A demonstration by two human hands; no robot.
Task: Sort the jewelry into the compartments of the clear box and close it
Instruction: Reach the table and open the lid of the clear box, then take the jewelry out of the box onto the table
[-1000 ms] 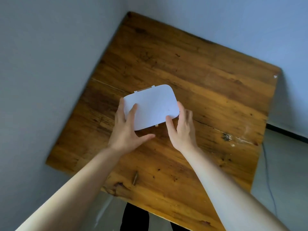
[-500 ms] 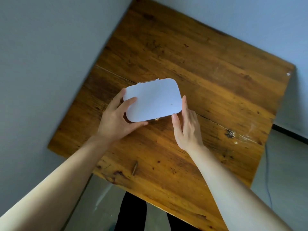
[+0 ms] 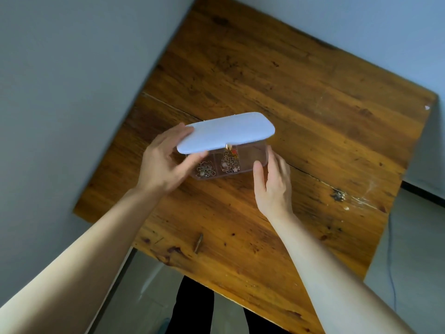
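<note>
A clear box [image 3: 257,155] with a white lid [image 3: 226,132] sits mid-table. The lid is lifted at its near edge, hinged at the far side, with a small gold clasp [image 3: 227,146] on its front. My left hand [image 3: 166,162] grips the lid's left front corner, thumb under and fingers over it. My right hand [image 3: 272,182] rests against the box's right front corner, fingers apart. Inside, the front compartments show gold-toned jewelry [image 3: 230,162]: one cluster in the left cell [image 3: 206,169], another in the middle one. The right cell looks empty.
The worn wooden table [image 3: 301,92] stands in a corner between grey-blue walls. A thin crack runs across its top. A dark stain [image 3: 338,195] marks the right side. My dark-trousered legs [image 3: 192,307] show below the near edge, and a cable [image 3: 391,261] hangs at the right.
The lid was flat and closed before; my left hand has now raised its near edge, exposing the compartments. The right hand has shifted to the box's right front corner.
</note>
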